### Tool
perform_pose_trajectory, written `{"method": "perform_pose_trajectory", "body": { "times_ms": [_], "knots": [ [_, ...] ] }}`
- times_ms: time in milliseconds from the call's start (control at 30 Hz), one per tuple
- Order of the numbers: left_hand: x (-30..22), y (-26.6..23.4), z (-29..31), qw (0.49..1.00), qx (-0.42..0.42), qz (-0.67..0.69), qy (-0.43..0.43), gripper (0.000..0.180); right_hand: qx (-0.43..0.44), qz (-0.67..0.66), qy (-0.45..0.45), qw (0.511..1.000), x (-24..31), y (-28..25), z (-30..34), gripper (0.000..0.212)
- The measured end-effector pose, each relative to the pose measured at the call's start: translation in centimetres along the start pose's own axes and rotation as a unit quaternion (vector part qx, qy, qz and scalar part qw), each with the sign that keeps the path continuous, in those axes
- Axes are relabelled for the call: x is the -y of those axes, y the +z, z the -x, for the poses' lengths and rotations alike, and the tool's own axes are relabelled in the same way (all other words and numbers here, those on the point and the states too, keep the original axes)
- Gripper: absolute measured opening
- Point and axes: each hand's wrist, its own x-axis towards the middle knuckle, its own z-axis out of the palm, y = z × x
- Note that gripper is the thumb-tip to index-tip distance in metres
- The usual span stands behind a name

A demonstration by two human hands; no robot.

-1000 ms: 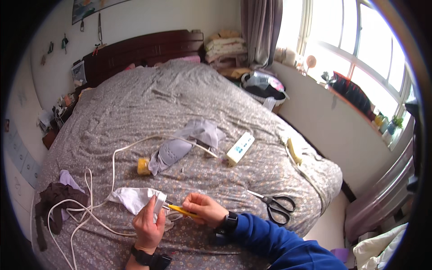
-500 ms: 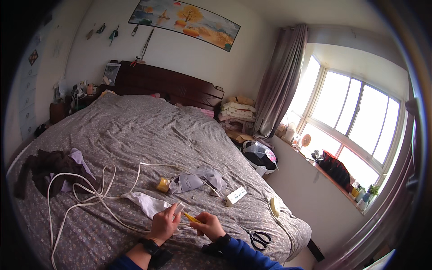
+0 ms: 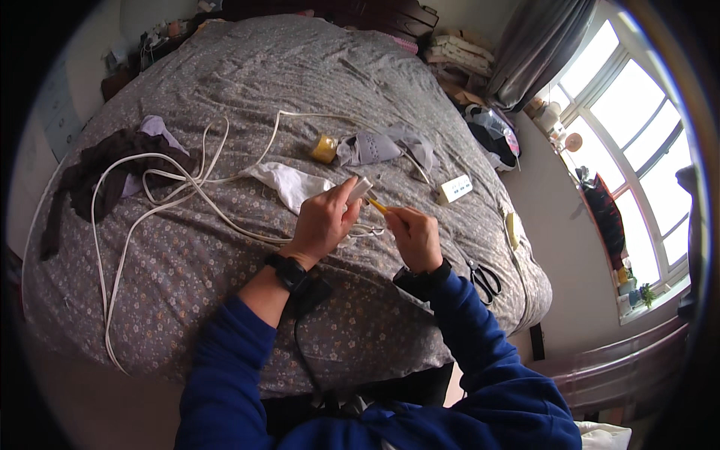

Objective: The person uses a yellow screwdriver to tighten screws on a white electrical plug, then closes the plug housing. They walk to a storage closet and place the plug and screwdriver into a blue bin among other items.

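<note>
My left hand (image 3: pixel 324 219) is closed round a small white plastic block (image 3: pixel 360 189), whose exact kind I cannot make out. Pinched in my right hand (image 3: pixel 416 236) is a slim yellow-handled screwdriver (image 3: pixel 378 205), its tip directed at the block; contact between them is too small to tell. A long white cable (image 3: pixel 217 217) loops over the bed from the left and passes beneath my left hand. Its thin loose ends (image 3: pixel 367 231) show between my wrists. Just beyond the left hand lies a white cloth (image 3: pixel 289 184).
Black-handled scissors (image 3: pixel 486 283) lie right of my right wrist. Farther off are a white socket block (image 3: pixel 454 189), a yellow tape roll (image 3: pixel 324 148) and a grey cloth (image 3: pixel 371 149). Dark clothing (image 3: pixel 112 169) is heaped at left. A pale yellow piece (image 3: pixel 513 229) sits near the bed's right edge.
The view has tipped downward, so my forearms and the bed's near edge now show and the wall picture is gone. Both hands keep their holds on the white block and the screwdriver.
</note>
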Motion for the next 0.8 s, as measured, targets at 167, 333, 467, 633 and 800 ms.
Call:
{"method": "perform_pose_trajectory", "body": {
  "times_ms": [167, 333, 467, 633, 800],
  "knots": [
    [0.4, -0.1, -0.4, 0.999, 0.003, -0.039, -0.014, 0.038, 0.009, -0.130, 0.063, 0.989, -0.3, 1.2, -1.2, 0.015],
    [1.8, -0.3, -0.6, 0.997, -0.009, -0.018, -0.076, 0.037, 0.044, -0.231, 0.110, 0.966, -1.5, 2.9, -3.2, 0.023],
    [2.5, -0.2, -0.5, 0.994, -0.009, 0.005, -0.113, 0.038, 0.029, -0.184, 0.034, 0.982, -2.2, 3.8, -3.4, 0.028],
    [2.3, 0.3, -0.1, 0.991, -0.004, 0.007, -0.132, 0.038, -0.012, -0.139, -0.031, 0.990, -3.0, 3.6, -3.0, 0.021],
    [2.0, 0.5, 0.3, 0.990, -0.021, 0.026, -0.139, 0.040, -0.054, -0.107, -0.068, 0.990, -2.8, 3.0, -2.3, 0.010]
  ]
}}
